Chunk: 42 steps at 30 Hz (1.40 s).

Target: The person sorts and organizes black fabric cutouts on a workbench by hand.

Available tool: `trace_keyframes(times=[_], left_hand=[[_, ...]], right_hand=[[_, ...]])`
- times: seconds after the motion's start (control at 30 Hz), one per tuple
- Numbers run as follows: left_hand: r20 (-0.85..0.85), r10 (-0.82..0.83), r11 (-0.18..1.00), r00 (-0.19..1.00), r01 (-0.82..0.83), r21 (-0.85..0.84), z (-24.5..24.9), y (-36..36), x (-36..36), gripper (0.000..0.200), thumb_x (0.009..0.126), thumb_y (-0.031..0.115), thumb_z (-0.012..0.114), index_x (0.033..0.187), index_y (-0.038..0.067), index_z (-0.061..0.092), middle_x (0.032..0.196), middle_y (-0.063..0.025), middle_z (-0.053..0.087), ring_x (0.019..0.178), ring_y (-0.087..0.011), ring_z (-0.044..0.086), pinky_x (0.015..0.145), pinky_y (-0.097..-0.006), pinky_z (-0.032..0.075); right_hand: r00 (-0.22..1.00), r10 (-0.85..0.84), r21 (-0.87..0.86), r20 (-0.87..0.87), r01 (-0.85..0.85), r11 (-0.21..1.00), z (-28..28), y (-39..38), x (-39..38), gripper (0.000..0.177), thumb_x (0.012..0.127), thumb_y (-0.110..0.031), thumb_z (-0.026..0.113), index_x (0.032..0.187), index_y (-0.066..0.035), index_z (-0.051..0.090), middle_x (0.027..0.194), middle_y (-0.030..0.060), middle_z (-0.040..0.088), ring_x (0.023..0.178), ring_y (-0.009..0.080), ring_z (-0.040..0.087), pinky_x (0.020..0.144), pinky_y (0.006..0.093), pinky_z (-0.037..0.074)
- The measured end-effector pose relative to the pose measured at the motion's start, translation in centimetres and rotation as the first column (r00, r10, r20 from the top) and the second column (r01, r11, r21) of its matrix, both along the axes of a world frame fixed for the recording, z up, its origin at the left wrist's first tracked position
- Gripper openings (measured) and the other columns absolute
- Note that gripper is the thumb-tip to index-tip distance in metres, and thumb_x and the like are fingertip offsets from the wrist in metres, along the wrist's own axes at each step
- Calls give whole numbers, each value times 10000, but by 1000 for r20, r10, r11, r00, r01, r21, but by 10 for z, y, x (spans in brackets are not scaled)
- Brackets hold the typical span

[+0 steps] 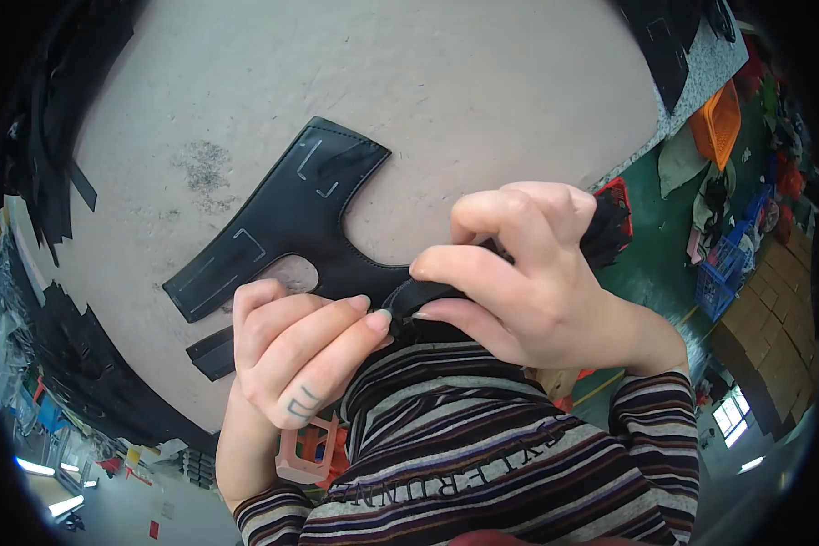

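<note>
A black leather piece (287,205) with stitched edges and pale marked corner lines lies on the table, its near end reaching my hands. My left hand (305,350) is closed, thumb and finger pinching the near edge of this leather. Opposite it, my right hand (532,282) curls its fingers and thumb around a black strip (420,293) that bends up at the leather's edge. The fingertips of both hands are close together there. Part of the strip is hidden inside my right hand. A short flat black strip (211,355) sticks out beside my left hand.
Black cut pieces are heaped along the table's left edge (91,346), and more black material (660,55) lies at the far right corner. Beyond the table on the right are an orange basket (717,123), a blue crate (723,273) and stacked brown cardboard (773,318).
</note>
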<state>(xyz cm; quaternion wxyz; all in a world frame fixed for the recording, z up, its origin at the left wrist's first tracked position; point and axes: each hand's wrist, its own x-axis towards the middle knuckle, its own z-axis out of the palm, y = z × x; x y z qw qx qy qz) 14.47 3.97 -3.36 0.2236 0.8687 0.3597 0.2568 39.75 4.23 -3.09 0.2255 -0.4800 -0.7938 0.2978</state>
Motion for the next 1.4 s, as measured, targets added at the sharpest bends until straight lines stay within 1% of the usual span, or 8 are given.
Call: trace_keyframes(times=[0.23, 0.4, 0.5, 0.9, 1.0, 1.13, 1.23, 1.4], left_hand=[[40, 160, 977, 986, -164, 137, -9, 2, 4, 416, 756, 113, 885, 1136, 68, 720, 1006, -68, 692, 837, -219, 651, 680, -341, 491], [77, 155, 988, 985, -157, 7, -4, 8, 1, 450, 707, 102, 892, 1124, 71, 724, 1006, -54, 714, 824, -215, 617, 725, -323, 481], [-32, 157, 986, 987, -159, -55, 2, 8, 0, 394, 777, 159, 858, 1122, 67, 690, 1002, -88, 701, 895, -274, 624, 850, -405, 498], [-15, 224, 974, 974, -225, -28, -3, 6, 6, 444, 679, 102, 890, 1098, 78, 746, 1001, -47, 673, 865, -239, 574, 767, -341, 473], [-70, 212, 974, 975, -217, -62, 0, 4, 5, 399, 798, 143, 839, 1166, 80, 697, 1008, -81, 664, 914, -272, 590, 861, -406, 482], [-142, 204, 978, 969, -195, 73, -2, 2, 10, 469, 758, 122, 821, 1203, 265, 779, 1070, -25, 569, 905, -217, 503, 778, -337, 435], [-269, 180, 976, 946, -137, 172, -2, 0, 11, 441, 778, 154, 793, 1195, 299, 783, 1095, -22, 539, 936, -214, 491, 799, -346, 416], [-224, 158, 975, 962, -116, 190, -6, 2, 6, 436, 791, 192, 769, 1208, 317, 788, 1107, -14, 539, 937, -204, 482, 816, -362, 405]], right_hand=[[998, 2, 108, 70, -9, 994, 0, 17, -11, 289, 692, -237, 840, 921, -149, 686, 1025, -7, 553, 1008, 212, 490, 880, 390, 271], [1000, 3, -11, 15, -3, 1000, 13, 29, -5, 186, 724, -190, 856, 783, -127, 691, 855, -13, 520, 902, 197, 475, 806, 375, 263], [999, -19, 25, 30, 19, 1000, 7, 31, -4, 186, 736, -179, 851, 783, -122, 680, 848, -10, 523, 879, 193, 475, 794, 363, 267], [999, -6, -5, 34, 6, 1000, 6, 42, 2, 206, 741, -159, 846, 780, -95, 654, 834, 1, 523, 850, 201, 476, 772, 350, 296], [998, 2, -60, 59, 1, 998, 14, 43, 8, 193, 740, -139, 836, 781, -88, 654, 837, 5, 526, 851, 205, 479, 782, 351, 303], [997, -15, -86, 71, 21, 996, 17, 43, 10, 160, 751, -112, 806, 777, -84, 651, 833, 9, 527, 853, 205, 482, 787, 350, 305], [998, -12, -89, 67, 18, 996, 16, 44, 9, 146, 756, -106, 794, 774, -84, 650, 828, 9, 526, 855, 204, 484, 790, 351, 306], [998, -13, -91, 68, 19, 996, 16, 44, 9, 147, 758, -105, 792, 764, -88, 647, 824, 5, 525, 858, 207, 488, 790, 354, 306]])
